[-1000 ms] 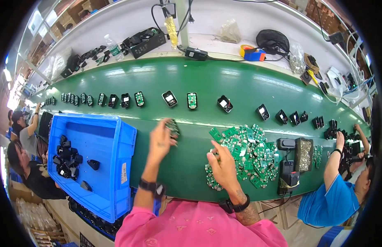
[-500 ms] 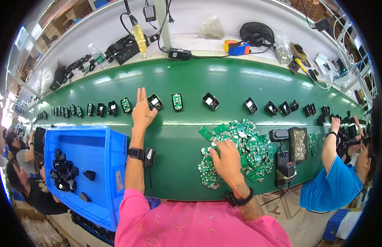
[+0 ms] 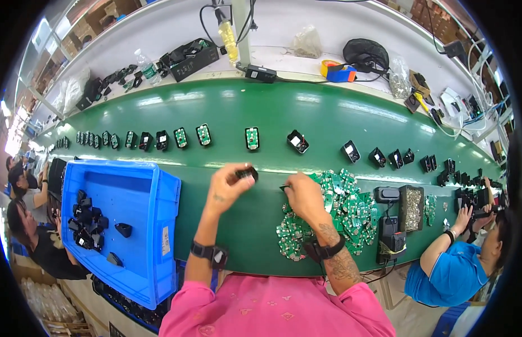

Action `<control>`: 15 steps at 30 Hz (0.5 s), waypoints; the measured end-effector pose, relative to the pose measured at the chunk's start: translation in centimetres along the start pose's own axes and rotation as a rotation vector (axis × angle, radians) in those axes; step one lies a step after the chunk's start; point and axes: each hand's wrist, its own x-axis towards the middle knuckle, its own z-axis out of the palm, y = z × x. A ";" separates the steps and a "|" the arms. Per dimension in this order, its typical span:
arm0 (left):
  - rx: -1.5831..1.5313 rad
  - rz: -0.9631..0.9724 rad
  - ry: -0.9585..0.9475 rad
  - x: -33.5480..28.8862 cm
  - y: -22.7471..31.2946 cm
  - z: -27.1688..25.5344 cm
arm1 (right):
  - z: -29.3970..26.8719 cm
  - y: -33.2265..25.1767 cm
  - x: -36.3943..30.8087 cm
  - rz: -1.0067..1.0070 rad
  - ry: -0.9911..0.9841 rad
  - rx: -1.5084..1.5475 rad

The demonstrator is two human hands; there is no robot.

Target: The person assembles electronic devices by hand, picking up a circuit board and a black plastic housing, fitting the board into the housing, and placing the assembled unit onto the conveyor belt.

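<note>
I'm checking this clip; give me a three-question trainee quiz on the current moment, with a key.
1. The person's left hand holds: (a) a clear bottle, (b) a black piece, (c) a roll of tape.
2. True or false: the blue bin stands to the left of the pile of green circuit boards.
3. What lies inside the bin?

Key: 1. b; 2. true; 3. loose black parts.
</note>
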 end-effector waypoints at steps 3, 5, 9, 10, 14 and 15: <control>0.175 -0.014 -0.202 -3.0 1.9 1.5 | -3.1 -1.4 -0.9 0.156 0.071 0.419; 0.117 -0.072 -0.257 -4.5 3.3 2.8 | -4.2 -1.7 -2.5 0.312 0.203 1.004; 0.009 -0.106 -0.417 -5.1 4.4 3.5 | -5.0 -3.1 -4.9 0.209 0.226 1.153; 0.028 -0.121 -0.454 -5.1 4.6 3.7 | -4.8 -3.1 -5.5 0.222 0.221 1.203; -0.087 -0.121 -0.496 -5.0 3.8 4.3 | -4.4 -3.0 -6.0 0.213 0.134 1.268; -0.173 -0.162 -0.508 -5.0 3.9 4.2 | -4.4 -3.1 -6.1 0.215 0.136 1.269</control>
